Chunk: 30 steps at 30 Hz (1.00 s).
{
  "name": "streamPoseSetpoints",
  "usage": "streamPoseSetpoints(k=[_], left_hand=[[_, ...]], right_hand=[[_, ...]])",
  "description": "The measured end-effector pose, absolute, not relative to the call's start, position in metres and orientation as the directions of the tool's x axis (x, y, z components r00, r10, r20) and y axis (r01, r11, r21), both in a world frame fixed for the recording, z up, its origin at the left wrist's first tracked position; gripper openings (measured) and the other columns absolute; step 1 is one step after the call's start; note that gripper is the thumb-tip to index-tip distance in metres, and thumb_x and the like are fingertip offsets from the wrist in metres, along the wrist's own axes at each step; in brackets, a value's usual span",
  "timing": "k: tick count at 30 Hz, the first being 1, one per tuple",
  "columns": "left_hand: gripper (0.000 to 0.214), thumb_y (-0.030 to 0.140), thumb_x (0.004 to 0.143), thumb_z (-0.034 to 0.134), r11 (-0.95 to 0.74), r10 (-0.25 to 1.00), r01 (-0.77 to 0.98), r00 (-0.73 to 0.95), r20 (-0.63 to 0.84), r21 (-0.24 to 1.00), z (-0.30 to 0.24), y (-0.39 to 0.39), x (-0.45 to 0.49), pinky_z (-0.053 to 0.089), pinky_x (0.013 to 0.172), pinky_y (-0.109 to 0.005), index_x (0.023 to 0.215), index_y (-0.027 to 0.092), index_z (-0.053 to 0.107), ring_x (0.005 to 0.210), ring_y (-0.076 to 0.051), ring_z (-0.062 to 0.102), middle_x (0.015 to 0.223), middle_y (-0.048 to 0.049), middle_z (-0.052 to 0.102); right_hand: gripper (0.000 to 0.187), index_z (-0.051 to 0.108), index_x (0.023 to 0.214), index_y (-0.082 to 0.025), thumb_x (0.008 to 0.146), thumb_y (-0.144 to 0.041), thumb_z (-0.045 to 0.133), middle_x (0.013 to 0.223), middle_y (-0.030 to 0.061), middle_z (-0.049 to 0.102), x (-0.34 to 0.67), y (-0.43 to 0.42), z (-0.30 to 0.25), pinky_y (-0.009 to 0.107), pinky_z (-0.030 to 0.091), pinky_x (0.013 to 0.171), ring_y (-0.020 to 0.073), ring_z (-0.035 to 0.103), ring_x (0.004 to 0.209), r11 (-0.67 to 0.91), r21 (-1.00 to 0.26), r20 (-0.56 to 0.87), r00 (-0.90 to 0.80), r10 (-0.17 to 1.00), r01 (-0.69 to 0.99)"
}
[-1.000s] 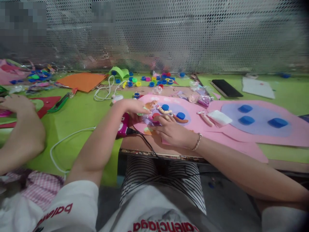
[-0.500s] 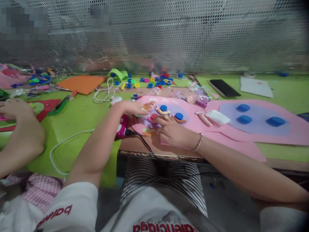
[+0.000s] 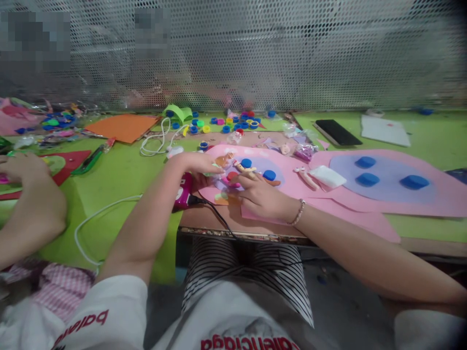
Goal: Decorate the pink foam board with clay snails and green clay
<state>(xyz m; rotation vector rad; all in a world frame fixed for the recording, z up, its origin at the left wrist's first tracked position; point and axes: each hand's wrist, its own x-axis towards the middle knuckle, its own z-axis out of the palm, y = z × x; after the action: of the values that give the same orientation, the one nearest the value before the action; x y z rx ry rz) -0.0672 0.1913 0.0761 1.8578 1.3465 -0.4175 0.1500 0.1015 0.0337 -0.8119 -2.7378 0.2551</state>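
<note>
From the wearer's head, the single camera tips forward and down, striped trousers (image 3: 209,267) close below! Left hand (image 3: 204,164) and right hand (image 3: 260,195) sit mid-frame over the table (image 3: 116,175), the perforated screen (image 3: 237,63) filling the top, farther off.

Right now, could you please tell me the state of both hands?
Left hand: over the pink sheet, partly hidden; grip cannot be told.
Right hand: bent, beside the red piece; grip cannot be told.
</note>
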Motion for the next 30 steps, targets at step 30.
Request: streamPoseSetpoints(k=[30], left_hand=[[0.062,0.067,0.075,0.045,-0.106,0.645,0.898,0.39,-0.657,0.428,0.0823,0.1859,-0.0645,0.051,0.067,-0.027,0.108,0.016,0.061,0.075,-0.02,0.065,0.088,-0.0111,0.069]], right_hand=[[0.037,0.065,0.114,-0.018,0.088,-0.024,0.039,0.113,0.0108,0.053,0.1463,0.0975,0.0341,0.051,0.025,0.1,0.0279,0.04,0.108,0.853,-0.155,0.183,-0.834,0.521,0.499]])
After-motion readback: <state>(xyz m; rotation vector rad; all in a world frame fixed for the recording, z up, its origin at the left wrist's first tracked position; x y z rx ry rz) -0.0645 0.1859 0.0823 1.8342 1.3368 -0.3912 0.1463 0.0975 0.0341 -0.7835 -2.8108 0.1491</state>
